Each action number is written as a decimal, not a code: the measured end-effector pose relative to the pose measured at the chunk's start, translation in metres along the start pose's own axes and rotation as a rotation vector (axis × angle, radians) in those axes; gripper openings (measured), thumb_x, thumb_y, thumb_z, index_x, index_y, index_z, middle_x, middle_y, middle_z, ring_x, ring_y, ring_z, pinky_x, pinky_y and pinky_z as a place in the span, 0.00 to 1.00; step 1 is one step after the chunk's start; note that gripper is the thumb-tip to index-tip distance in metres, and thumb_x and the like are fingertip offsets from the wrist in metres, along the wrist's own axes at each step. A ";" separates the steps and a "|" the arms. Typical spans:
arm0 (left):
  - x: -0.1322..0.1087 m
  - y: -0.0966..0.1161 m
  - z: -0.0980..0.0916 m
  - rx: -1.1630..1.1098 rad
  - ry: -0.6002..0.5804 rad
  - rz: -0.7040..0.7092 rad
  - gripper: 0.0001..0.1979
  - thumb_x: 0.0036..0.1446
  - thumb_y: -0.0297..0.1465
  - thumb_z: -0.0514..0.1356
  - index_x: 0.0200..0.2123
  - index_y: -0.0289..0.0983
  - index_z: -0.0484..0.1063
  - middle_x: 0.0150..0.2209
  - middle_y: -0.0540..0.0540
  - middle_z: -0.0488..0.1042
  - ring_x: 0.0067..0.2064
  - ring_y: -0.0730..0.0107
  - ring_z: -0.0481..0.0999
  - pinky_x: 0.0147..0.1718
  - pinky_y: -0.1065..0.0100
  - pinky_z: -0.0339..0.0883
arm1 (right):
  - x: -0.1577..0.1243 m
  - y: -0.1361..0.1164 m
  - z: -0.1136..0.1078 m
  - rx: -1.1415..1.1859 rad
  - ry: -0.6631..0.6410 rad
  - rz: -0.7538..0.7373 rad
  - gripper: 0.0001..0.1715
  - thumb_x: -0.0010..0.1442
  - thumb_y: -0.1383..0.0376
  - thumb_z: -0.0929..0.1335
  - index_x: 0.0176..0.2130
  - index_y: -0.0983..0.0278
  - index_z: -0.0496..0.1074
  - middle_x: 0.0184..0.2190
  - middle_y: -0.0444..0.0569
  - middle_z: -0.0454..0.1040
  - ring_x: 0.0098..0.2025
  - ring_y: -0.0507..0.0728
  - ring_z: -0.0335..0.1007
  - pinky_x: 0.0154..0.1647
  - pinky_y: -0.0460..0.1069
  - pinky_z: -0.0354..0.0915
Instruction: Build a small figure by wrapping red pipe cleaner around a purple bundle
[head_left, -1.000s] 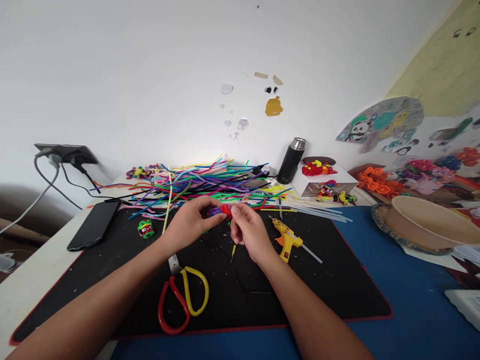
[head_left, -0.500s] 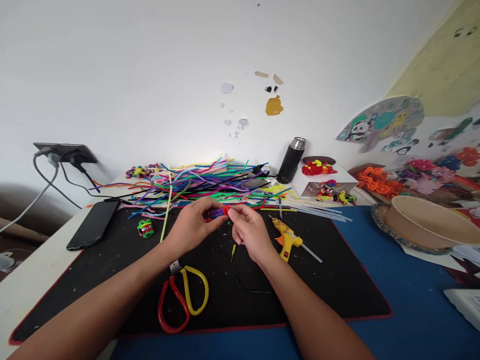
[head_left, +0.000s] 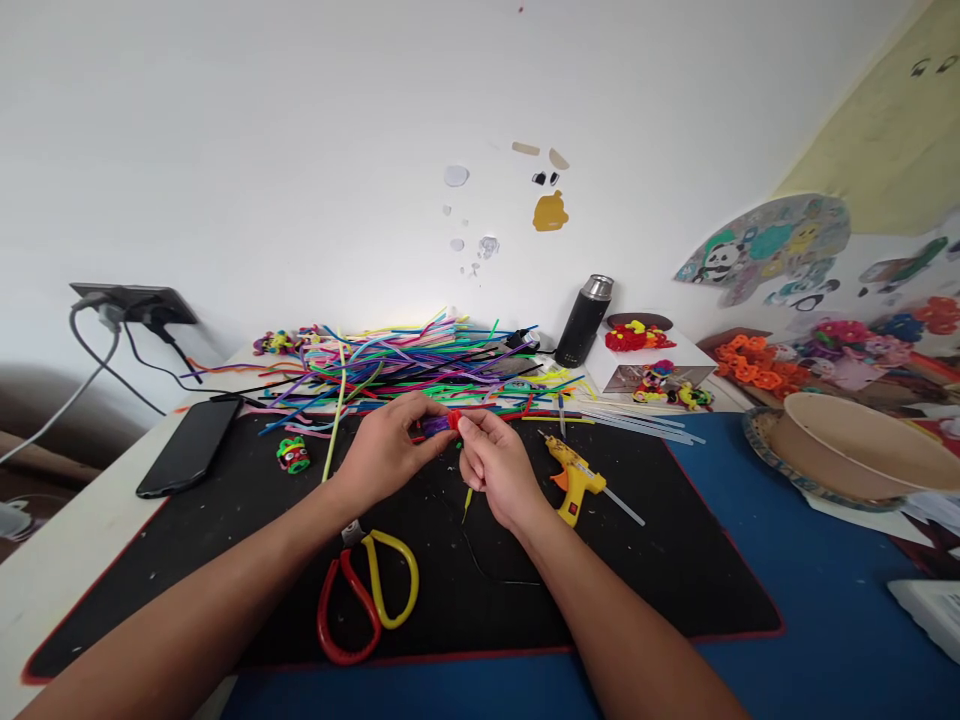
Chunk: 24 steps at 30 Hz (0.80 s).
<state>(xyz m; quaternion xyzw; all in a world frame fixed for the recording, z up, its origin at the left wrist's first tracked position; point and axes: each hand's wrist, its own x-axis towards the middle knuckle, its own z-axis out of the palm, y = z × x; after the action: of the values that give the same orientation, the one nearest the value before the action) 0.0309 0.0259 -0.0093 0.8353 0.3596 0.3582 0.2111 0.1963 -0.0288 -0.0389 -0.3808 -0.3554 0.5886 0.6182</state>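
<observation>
Both of my hands meet over the far middle of the black mat (head_left: 660,570). My left hand (head_left: 386,447) pinches a small purple and red pipe-cleaner piece (head_left: 440,424) between thumb and fingers. My right hand (head_left: 499,467) grips the red end of that same piece with its fingertips. A short yellow-green pipe-cleaner scrap (head_left: 466,503) lies on the mat just below my right hand. Behind the hands spreads a pile of coloured pipe cleaners (head_left: 405,365).
Red and yellow scissors (head_left: 367,595) lie near my left forearm. A yellow glue gun (head_left: 574,480) sits right of my right hand. A black phone (head_left: 187,447), a small green figure (head_left: 292,455), a dark flask (head_left: 583,322), a bowl (head_left: 855,440) and craft flowers (head_left: 750,365) surround the mat.
My fingers have closed in a little more tightly on the small piece, and less of its red end shows. The hands stay in the same place.
</observation>
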 end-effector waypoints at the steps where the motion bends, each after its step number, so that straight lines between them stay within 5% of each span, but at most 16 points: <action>1: 0.000 -0.001 0.000 0.015 0.002 0.020 0.09 0.63 0.39 0.65 0.40 0.40 0.78 0.38 0.46 0.82 0.39 0.62 0.79 0.37 0.66 0.70 | -0.001 0.000 0.000 -0.002 -0.010 0.005 0.24 0.57 0.47 0.77 0.39 0.61 0.71 0.13 0.30 0.57 0.12 0.46 0.48 0.14 0.43 0.42; 8: -0.003 0.000 0.000 0.125 0.028 0.169 0.08 0.65 0.36 0.64 0.43 0.39 0.78 0.41 0.42 0.83 0.41 0.60 0.82 0.41 0.64 0.72 | -0.002 -0.005 0.000 -0.023 -0.012 -0.004 0.26 0.58 0.44 0.76 0.36 0.61 0.69 0.13 0.30 0.56 0.12 0.46 0.51 0.14 0.43 0.43; 18: -0.006 -0.006 0.006 0.153 0.040 0.205 0.07 0.65 0.35 0.64 0.43 0.39 0.78 0.40 0.42 0.83 0.41 0.60 0.82 0.41 0.64 0.73 | 0.002 -0.001 -0.002 0.001 0.015 0.006 0.24 0.56 0.47 0.78 0.34 0.61 0.70 0.13 0.29 0.52 0.12 0.45 0.44 0.14 0.44 0.41; 24: -0.005 -0.009 0.008 0.165 0.046 0.223 0.08 0.66 0.36 0.64 0.44 0.39 0.78 0.40 0.42 0.83 0.41 0.59 0.83 0.41 0.63 0.74 | 0.001 -0.001 -0.001 0.021 0.021 0.031 0.24 0.57 0.47 0.77 0.35 0.61 0.69 0.13 0.30 0.56 0.12 0.46 0.48 0.14 0.43 0.42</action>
<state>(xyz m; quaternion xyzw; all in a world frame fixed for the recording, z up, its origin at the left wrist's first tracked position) 0.0306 0.0268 -0.0224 0.8762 0.2978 0.3676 0.0922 0.1980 -0.0283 -0.0384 -0.3857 -0.3368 0.5979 0.6167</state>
